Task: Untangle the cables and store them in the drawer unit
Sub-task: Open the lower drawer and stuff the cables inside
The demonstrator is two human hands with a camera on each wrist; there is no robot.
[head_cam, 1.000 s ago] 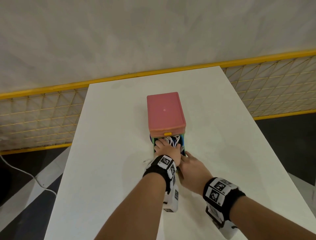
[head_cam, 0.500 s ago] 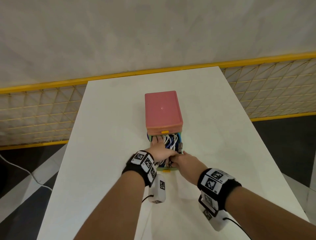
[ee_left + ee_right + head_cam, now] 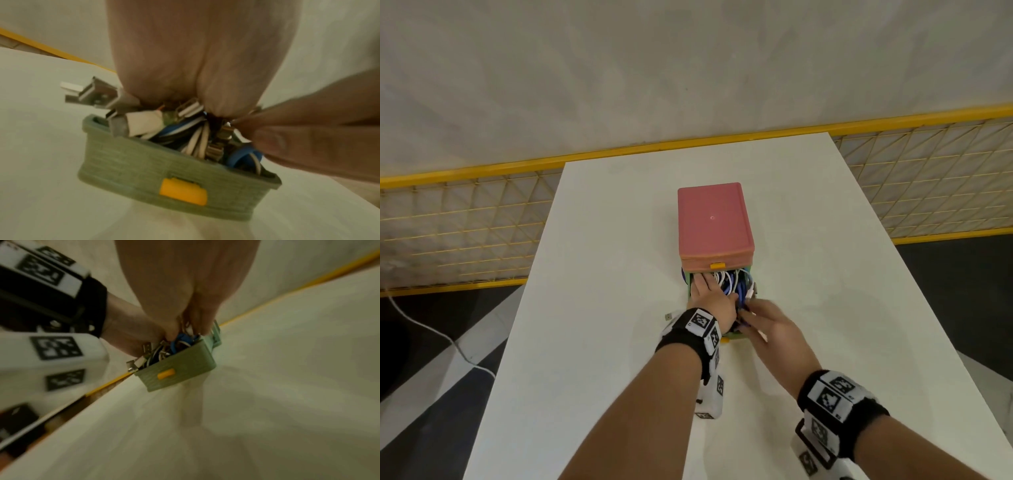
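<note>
A pink drawer unit (image 3: 714, 222) stands mid-table with its green drawer (image 3: 144, 162) pulled out toward me. The drawer has a yellow handle (image 3: 183, 193). Blue and white cables (image 3: 736, 284) fill the drawer to the brim. My left hand (image 3: 709, 291) lies flat on the cables' left side and presses them down. My right hand (image 3: 753, 313) pinches cables at the drawer's front right, with its fingertips (image 3: 267, 142) among them. A metal USB plug (image 3: 90, 94) sticks out over the drawer's left wall. In the right wrist view the cables (image 3: 180, 340) bulge between both hands.
The white table (image 3: 602, 308) is bare around the unit. A yellow mesh fence (image 3: 448, 222) runs behind and beside the table. A white cord (image 3: 431, 329) lies on the dark floor to the left.
My right hand has moved from the drawer's front up onto the cables. My left hand stays pressed on the cables, its wrist shifted slightly sideways.
</note>
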